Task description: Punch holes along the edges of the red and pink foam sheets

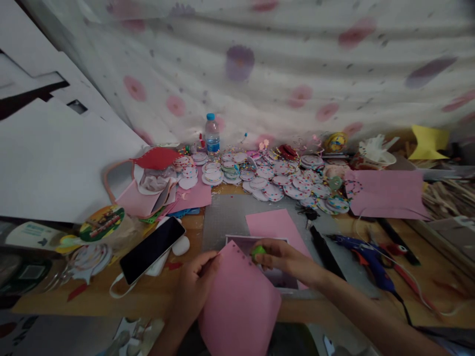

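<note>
Pink paper (241, 301) with a row of small dark dots or holes near its upper edge is pinched in my left hand (198, 279) at its left corner. My right hand (284, 257) is closed around a small green object (259, 252) at the paper's upper right edge. Behind the paper, a shallow white-rimmed box (287, 281) lies on the grey mat (218, 217). Another pink sheet (276, 225) lies flat just beyond the box. The underside of the green object is hidden.
Many decorated white discs (272, 192) lie at the back beside a water bottle (212, 136). A black phone (152, 249) is on the left. On the right are a blue glue gun (367, 259), a black tool (324, 252) and a pink sheet (388, 193).
</note>
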`<state>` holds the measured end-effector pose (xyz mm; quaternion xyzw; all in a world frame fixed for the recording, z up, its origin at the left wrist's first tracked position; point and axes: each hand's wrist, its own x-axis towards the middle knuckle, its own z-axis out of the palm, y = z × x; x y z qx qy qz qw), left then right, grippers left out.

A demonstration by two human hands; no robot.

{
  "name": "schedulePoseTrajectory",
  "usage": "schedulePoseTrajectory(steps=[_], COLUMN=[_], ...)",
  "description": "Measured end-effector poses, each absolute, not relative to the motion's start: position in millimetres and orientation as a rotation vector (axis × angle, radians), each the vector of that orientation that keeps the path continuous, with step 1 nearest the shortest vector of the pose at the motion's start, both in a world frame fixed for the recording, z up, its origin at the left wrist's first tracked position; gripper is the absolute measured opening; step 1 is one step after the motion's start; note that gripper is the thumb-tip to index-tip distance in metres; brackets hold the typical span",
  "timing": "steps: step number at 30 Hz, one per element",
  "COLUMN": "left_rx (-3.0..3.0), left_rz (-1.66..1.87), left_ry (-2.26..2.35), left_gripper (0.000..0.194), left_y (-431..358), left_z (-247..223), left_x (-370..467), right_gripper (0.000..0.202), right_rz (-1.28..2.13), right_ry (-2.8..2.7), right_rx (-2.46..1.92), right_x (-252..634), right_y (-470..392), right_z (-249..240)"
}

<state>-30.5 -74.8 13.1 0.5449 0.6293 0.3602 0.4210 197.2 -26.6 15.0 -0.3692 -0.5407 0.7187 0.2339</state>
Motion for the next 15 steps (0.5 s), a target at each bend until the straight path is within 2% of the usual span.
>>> schedulePoseTrajectory(steps=[6,15], left_rx=[1.370,1.333], left_rz=[0.896,0.972], left_ry=[1.582,1.643], left_gripper=[0.026,0.027], left_y=[-74.9,-74.5], left_z=[18.7,23.8], left_x=[-33.6,-40.2], right_gripper=[0.043,0.040], right_rz=[1.858,1.841], right_ry=[-1.568,-1.436], right_rx=[-1.223,-1.205], right_x=[198.3,202.8], right_y=[-28.0,-24.5], right_z=[14.8,17.8])
